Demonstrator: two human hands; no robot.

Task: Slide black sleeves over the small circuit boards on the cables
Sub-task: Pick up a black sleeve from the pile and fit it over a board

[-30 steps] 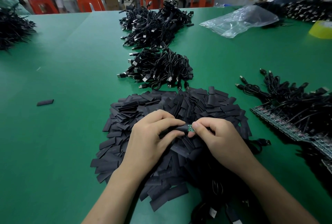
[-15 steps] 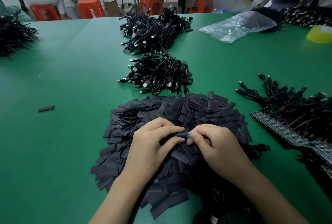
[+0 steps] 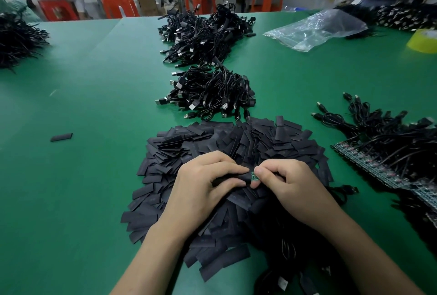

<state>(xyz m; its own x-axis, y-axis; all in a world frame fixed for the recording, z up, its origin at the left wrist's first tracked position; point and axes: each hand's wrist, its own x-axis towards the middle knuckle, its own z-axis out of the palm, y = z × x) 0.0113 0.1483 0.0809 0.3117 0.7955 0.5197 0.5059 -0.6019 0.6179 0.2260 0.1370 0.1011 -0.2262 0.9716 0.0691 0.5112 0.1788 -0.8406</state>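
My left hand (image 3: 203,183) pinches a black sleeve (image 3: 241,178) between thumb and fingers, just above a big pile of flat black sleeves (image 3: 212,143). My right hand (image 3: 287,184) pinches a small green circuit board (image 3: 254,176) at the sleeve's right end. A short green tip of the board shows between my fingertips; the part inside the sleeve is hidden. The board's cable is hidden under my right hand.
Two heaps of black USB cables (image 3: 212,96) (image 3: 203,34) lie beyond the sleeve pile. Cables with bare green boards (image 3: 378,164) lie at the right. One stray sleeve (image 3: 61,137) sits left on the green table (image 3: 82,200). A clear plastic bag (image 3: 316,28) and other people's hands are far right.
Both hands stay together over the pile, pinching sleeve and board. The visible green tip of the board shrank half a second ago, then shows slightly more now.
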